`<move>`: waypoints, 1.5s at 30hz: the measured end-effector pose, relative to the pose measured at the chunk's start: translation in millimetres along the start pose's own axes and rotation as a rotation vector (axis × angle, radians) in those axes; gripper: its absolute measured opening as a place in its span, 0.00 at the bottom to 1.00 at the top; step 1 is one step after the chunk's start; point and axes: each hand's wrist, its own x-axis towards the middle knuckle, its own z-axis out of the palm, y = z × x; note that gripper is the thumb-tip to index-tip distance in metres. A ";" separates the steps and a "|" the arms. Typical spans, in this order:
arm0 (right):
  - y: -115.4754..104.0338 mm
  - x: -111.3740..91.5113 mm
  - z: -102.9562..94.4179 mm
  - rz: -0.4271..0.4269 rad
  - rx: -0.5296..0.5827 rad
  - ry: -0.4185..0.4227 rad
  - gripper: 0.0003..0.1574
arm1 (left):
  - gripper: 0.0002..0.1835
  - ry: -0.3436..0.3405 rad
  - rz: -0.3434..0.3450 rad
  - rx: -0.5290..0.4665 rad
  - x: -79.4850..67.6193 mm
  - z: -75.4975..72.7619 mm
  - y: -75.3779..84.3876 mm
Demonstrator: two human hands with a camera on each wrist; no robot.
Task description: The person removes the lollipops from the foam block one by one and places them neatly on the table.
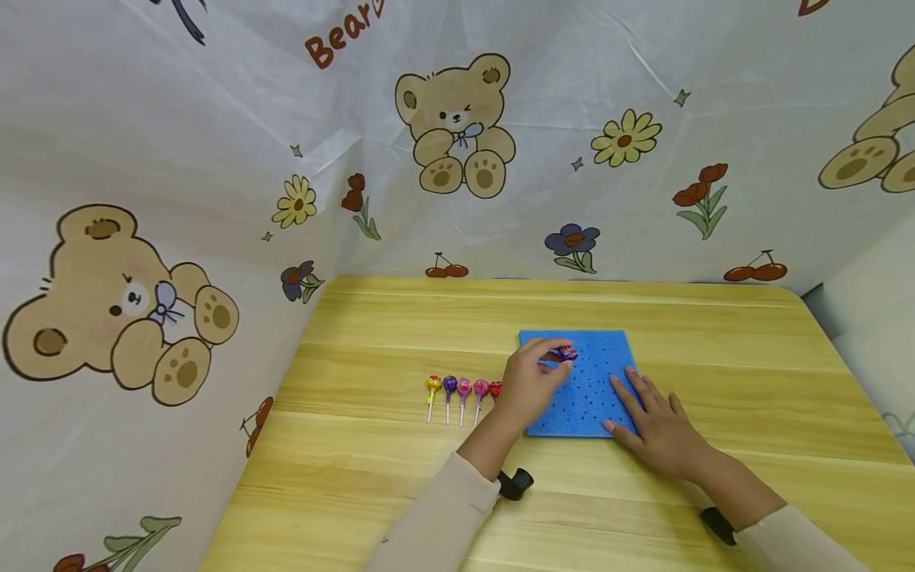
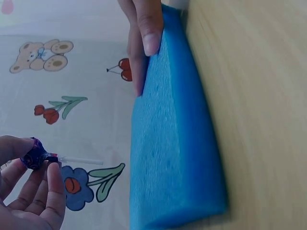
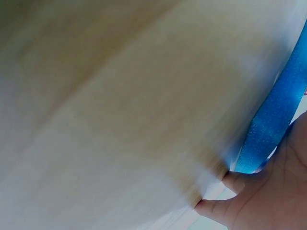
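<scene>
My left hand (image 1: 530,383) pinches a lollipop (image 1: 568,353) in a dark purple wrapper above a blue foam block (image 1: 582,389) dotted with small holes. In the left wrist view the lollipop's head (image 2: 34,154) sits between thumb and fingers, and its white stick points toward the foam, apart from it. My right hand (image 1: 665,433) rests with spread, straight fingers on the block's right side. The right wrist view shows that hand's palm (image 3: 280,187) beside the foam's side (image 3: 271,129). Left of the block, several wrapped lollipops (image 1: 465,387) lie in a row, the rightmost partly hidden by my left hand.
The wooden table (image 1: 386,477) extends around the foam. A white cloth (image 1: 529,230) printed with bears and flowers stands behind the table and along its left side. A black wrist device (image 1: 516,483) is worn at the left wrist.
</scene>
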 end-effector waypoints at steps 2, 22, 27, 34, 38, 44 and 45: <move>0.2 -0.4 -0.3 -0.005 0.001 0.001 0.50 | 0.17 0.013 -0.004 -0.007 -1.6 -5.7 -0.5; -0.1 -1.5 0.7 -0.008 0.015 0.008 0.51 | 0.17 0.143 -0.053 -0.031 -20.9 -62.2 -20.4; 3.8 -0.2 4.7 -0.023 0.025 0.041 0.51 | 0.15 0.192 -0.067 -0.008 -23.1 -83.6 -26.0; 1.3 1.6 1.9 -0.009 0.034 0.020 0.51 | 0.14 0.243 -0.120 0.020 -30.7 -110.8 -35.0; -1.4 1.6 -0.5 -0.009 0.055 0.029 0.51 | 0.14 0.263 -0.177 0.018 -36.8 -126.1 -40.4; 0.9 3.8 0.0 -0.002 0.060 0.019 0.52 | 0.14 0.275 -0.253 0.029 -44.9 -144.3 -51.1; 0.7 4.1 -0.7 0.004 0.061 0.012 0.52 | 0.14 0.276 -0.263 0.030 -46.2 -146.7 -53.5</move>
